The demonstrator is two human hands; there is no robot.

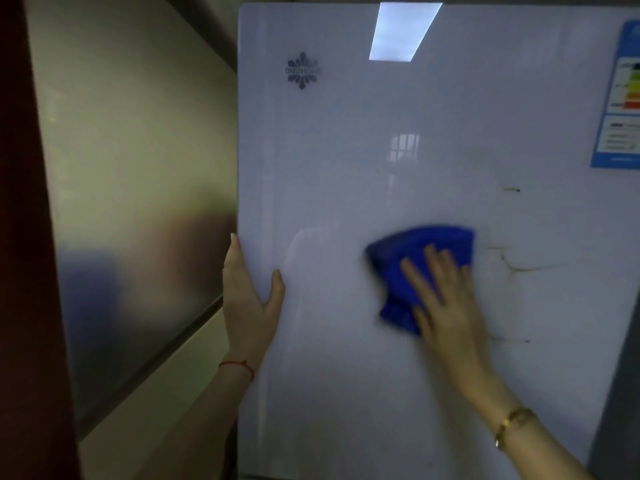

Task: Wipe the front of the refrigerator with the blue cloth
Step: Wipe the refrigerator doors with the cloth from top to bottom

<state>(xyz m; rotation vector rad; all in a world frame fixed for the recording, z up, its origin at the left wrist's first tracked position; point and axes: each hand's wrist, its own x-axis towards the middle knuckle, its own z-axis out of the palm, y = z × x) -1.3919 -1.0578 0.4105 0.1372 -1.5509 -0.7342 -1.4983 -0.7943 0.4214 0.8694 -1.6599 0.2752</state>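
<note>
right hand (446, 299) flat, pressing blue cloth (415, 265) on refrigerator (346, 168); left hand (249, 292) gripping its edge.

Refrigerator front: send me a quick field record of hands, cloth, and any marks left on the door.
left hand: left hand grips the door's left edge, thumb on the front face
right hand: right hand pressed flat on the blue cloth, fingers spread
cloth position: bunched against the refrigerator door, lower middle
marks remaining: brownish streaks just right of the cloth; a small dark spot above them; a faint line below
stickers: energy label at upper right; logo upper left
motion: cloth and right hand blurred
</note>
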